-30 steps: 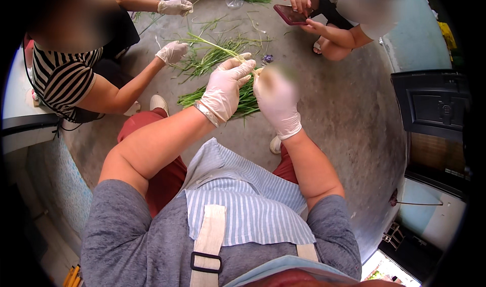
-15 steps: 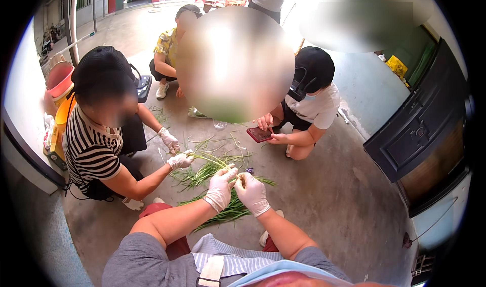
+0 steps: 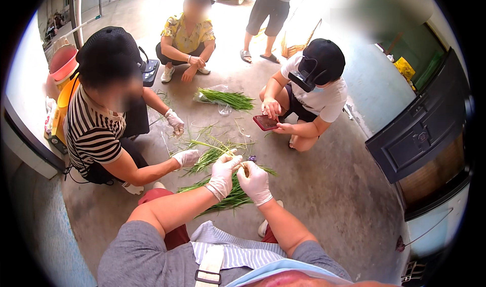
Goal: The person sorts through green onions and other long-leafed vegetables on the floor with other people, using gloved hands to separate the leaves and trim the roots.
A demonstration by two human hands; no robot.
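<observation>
Both my hands wear thin white gloves and meet over the floor in front of me. My left hand [image 3: 224,175] is closed around a few long chive stalks [image 3: 208,145], whose pale lengths stick out toward the far left. Beside it, my right hand [image 3: 254,184] pinches with thumb and fingertips close to the stalks; what lies in that pinch is too small to make out. Beneath my hands a heap of green chives [image 3: 234,198] rests on the concrete. Looser chives [image 3: 202,160] are strewn just beyond, toward the left.
At my left crouches a person in a striped top [image 3: 98,135] with gloved hands. Opposite squats someone in a yellow shirt [image 3: 187,36]. A person at right holds a red phone [image 3: 265,122]. A bagged chive bundle [image 3: 230,98] lies farther off. Another person [image 3: 268,13] stands behind.
The view has tilted upward, showing more of the far floor. The left co-worker's hands have moved apart and away from the stalks. My hands keep nearly the same pose.
</observation>
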